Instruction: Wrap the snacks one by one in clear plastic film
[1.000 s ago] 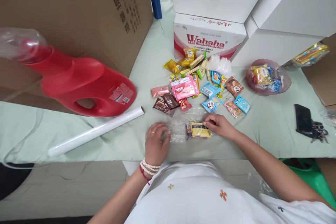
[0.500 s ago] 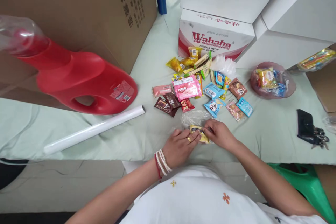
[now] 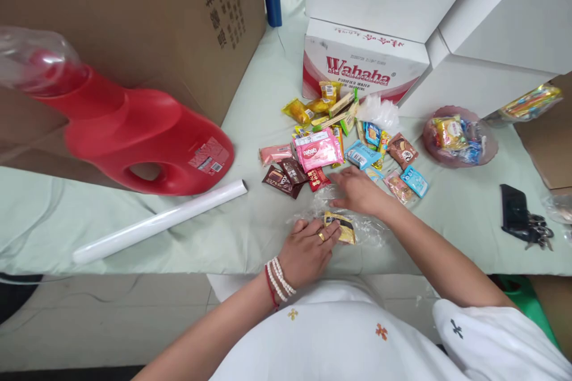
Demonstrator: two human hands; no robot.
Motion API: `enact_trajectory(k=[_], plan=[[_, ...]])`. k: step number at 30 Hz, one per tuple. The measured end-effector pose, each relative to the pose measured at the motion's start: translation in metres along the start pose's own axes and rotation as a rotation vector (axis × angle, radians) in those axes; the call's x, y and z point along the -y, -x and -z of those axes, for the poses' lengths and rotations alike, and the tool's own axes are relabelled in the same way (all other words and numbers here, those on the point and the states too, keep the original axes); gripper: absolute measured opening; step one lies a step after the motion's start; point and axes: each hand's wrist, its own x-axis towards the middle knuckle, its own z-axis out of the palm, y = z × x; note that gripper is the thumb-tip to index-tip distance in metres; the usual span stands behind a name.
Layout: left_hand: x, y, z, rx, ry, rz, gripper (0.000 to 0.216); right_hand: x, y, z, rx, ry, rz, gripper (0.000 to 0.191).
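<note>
My left hand [image 3: 310, 244], with a gold ring and beaded bracelets at the wrist, rests its outstretched fingers on a yellow snack packet [image 3: 346, 229]. The packet lies on a clear plastic bag [image 3: 369, 232], spread near the table's front edge. Over the far part of the bag is my right hand [image 3: 360, 190], its fingers apart and nothing seen in them. Just beyond its fingertips lie a red snack packet [image 3: 318, 178] and a pink nabati packet [image 3: 318, 150]. A blue-and-white packet [image 3: 374, 174] is partly hidden behind this hand.
Several other snacks, including brown packets [image 3: 292, 172], lie before a Wahaha carton [image 3: 364, 62]. A pink glass bowl [image 3: 487, 152] with snacks and keys [image 3: 538, 229] are on the right. Left are a white tube [image 3: 161, 220], a red jug [image 3: 147, 131] and a large cardboard box [image 3: 147, 24].
My right hand has let go of the yellow packet's edge and moved forward over the bag toward the snack pile. My left hand has stayed on the packet.
</note>
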Motion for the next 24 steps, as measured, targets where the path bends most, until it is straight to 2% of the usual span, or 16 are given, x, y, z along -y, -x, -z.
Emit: enact_trajectory(k=[2, 3, 5, 7, 12, 14, 17, 19, 21, 23, 24], plan=[[0.0, 0.001, -0.001, -0.016, -0.006, 0.001, 0.04, 0.004, -0.005, -0.003, 0.078, -0.048, -0.043, 0.019], [0.0, 0.002, -0.001, -0.028, -0.007, 0.001, 0.039, 0.007, -0.003, -0.002, 0.089, -0.103, -0.061, 0.011], [0.001, 0.002, -0.001, -0.04, 0.0, 0.008, 0.037, 0.012, 0.012, 0.001, 0.086, -0.237, -0.04, 0.015], [0.001, 0.002, -0.002, -0.031, 0.022, 0.021, 0.038, 0.022, 0.035, -0.003, 0.08, -0.332, 0.045, 0.022], [0.01, 0.006, -0.006, 0.002, 0.219, 0.043, 0.036, 0.046, 0.089, -0.048, -0.059, -0.336, 0.203, 0.049], [0.016, 0.013, -0.006, 0.011, 0.335, 0.012, 0.038, 0.05, 0.098, -0.063, -0.1, -0.336, 0.226, 0.055], [0.027, 0.024, -0.001, -0.003, 0.527, -0.007, 0.039, 0.053, 0.098, -0.071, -0.107, -0.31, 0.214, 0.058], [0.036, 0.026, 0.004, -0.105, 0.594, 0.116, 0.036, 0.054, 0.094, -0.072, -0.103, -0.272, 0.209, 0.059], [0.046, 0.023, 0.007, -0.253, 0.545, 0.351, 0.036, 0.055, 0.091, -0.073, -0.097, -0.225, 0.221, 0.059], [0.055, 0.012, 0.007, -0.313, 0.462, 0.515, 0.058, 0.055, 0.09, -0.074, -0.086, -0.181, 0.236, 0.056], [0.059, 0.006, 0.006, -0.286, 0.446, 0.529, 0.076, 0.055, 0.09, -0.074, -0.08, -0.165, 0.241, 0.054]])
